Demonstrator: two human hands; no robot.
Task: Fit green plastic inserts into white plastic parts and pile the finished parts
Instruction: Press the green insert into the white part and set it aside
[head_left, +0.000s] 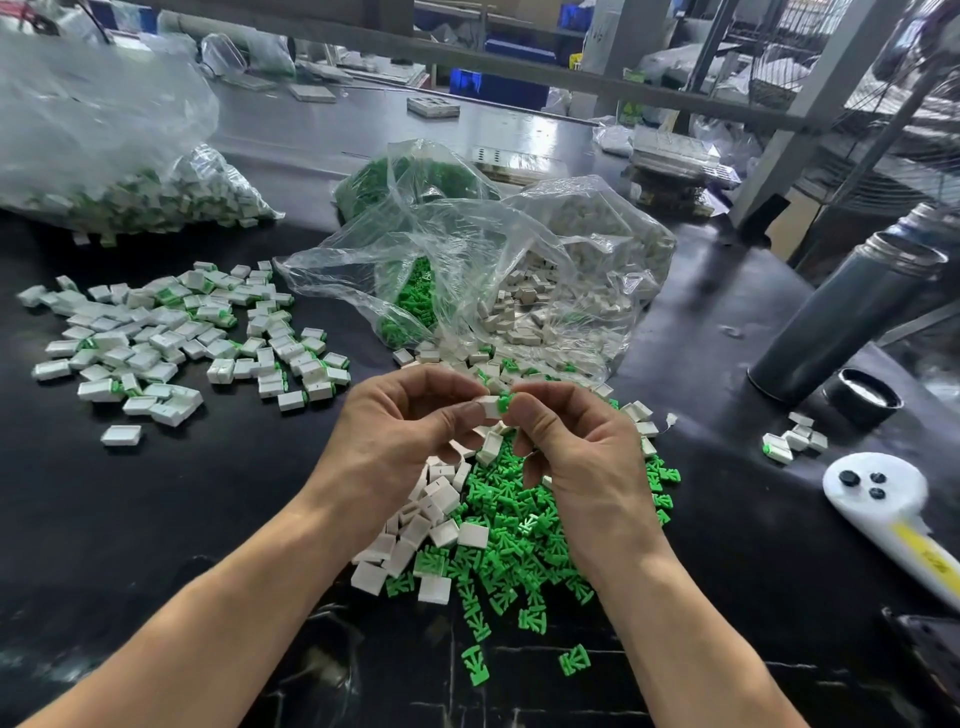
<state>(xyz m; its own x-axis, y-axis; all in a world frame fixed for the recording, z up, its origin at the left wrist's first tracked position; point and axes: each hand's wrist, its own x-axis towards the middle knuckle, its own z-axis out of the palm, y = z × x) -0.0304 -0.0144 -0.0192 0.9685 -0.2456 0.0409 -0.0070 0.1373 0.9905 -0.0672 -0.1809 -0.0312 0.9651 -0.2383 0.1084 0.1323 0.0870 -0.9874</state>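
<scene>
Dark worktable (156, 519) filling the view, near edge cut off at the bottom. Far left, a big clear bag (104, 130) bulging with white-and-green pieces, its top running out of the picture and its contents blurred by the plastic. In the middle, two more open bags: one of green inserts (410, 208), one of white parts (587, 249), both half veiled by crumpled film. Left of centre, a spread pile of finished parts (176, 338), white with green showing at one end. Under the hands, a loose heap of green inserts (524, 540) beside a smaller heap of white parts (431, 509), partly covered by the wrists. Right side, a tall dark flask (841, 317) with its cap (865, 397) lying beside it, a few finished pieces (795, 441) nearby, and a white handheld device (878, 499) cut off by the right edge.

Above the heaps, left hand (400, 431) pinching a white part (489, 406) between thumb and fingertips. Right hand (566, 441) with thumb and forefinger clamped on a green insert (504, 402), touching the end of that white part. How deep in: cannot tell, fingers hiding the joint. Remaining fingers of both hands curled; anything held under them hidden.
</scene>
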